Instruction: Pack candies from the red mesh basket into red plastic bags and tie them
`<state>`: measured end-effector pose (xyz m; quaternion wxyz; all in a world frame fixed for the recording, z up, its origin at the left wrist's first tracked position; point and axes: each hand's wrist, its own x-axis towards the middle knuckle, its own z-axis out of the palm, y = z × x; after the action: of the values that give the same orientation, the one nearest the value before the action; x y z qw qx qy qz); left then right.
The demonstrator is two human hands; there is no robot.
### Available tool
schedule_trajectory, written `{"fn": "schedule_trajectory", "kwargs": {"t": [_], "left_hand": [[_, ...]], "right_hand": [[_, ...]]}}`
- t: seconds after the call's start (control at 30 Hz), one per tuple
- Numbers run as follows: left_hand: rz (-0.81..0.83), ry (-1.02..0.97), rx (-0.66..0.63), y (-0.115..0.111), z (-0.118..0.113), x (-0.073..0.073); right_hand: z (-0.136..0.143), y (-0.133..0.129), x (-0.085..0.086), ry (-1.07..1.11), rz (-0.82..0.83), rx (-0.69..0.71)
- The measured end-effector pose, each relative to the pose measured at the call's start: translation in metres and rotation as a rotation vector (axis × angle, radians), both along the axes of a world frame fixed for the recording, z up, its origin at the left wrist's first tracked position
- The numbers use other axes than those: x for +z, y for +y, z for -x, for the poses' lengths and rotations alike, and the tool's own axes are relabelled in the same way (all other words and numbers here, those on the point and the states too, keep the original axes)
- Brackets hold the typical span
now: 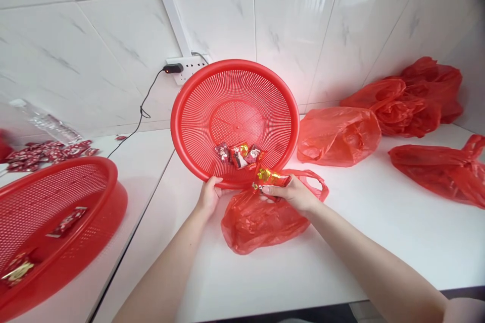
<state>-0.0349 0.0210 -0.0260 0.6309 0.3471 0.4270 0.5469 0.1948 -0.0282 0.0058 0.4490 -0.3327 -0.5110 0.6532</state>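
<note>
My left hand (210, 196) grips the near rim of a round red plastic basket (242, 78), which is tilted toward me against the wall side. Several small wrapped packets (238, 155) lie in its lower part. My right hand (290, 193) is closed on a red and gold wrapped packet (270, 177) at the basket's near right rim; the underside of the grip is hidden. Directly below, a red plastic bag (261, 227) rests on the white table, its handle loop (321, 186) showing beyond my right hand.
Another red basket (113, 181) with a few packets stands at left. Behind it lie a heap of red packets (49, 154) and a clear plastic bottle (51, 123). Red bags (341, 136) sit along the right. A black cable (142, 111) hangs from a wall socket strip (189, 66).
</note>
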Motion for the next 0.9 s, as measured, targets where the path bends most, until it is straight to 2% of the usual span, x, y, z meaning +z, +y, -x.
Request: {"fn": "schedule_trajectory", "kwargs": {"t": [0.23, 0.47, 0.63, 0.77, 0.9], "left_hand": [[-0.014, -0.007, 0.001, -0.002, -0.001, 0.003], [0.011, -0.005, 0.015, -0.001, -0.002, 0.004], [0.01, -0.014, 0.018, -0.001, -0.003, 0.003], [0.021, 0.003, 0.014, 0.0, -0.002, 0.002], [0.008, 0.009, -0.009, 0.0, -0.001, -0.001]], "right_hand": [[0.001, 0.001, -0.008, -0.042, 0.151, -0.126], [0.001, 0.006, -0.011, 0.067, 0.06, -0.206], [0.002, 0.007, -0.013, 0.151, 0.086, -0.195], [0.005, 0.005, -0.015, 0.136, 0.084, -0.162], [0.008, 0.003, -0.018, 0.123, 0.175, -0.161]]}}
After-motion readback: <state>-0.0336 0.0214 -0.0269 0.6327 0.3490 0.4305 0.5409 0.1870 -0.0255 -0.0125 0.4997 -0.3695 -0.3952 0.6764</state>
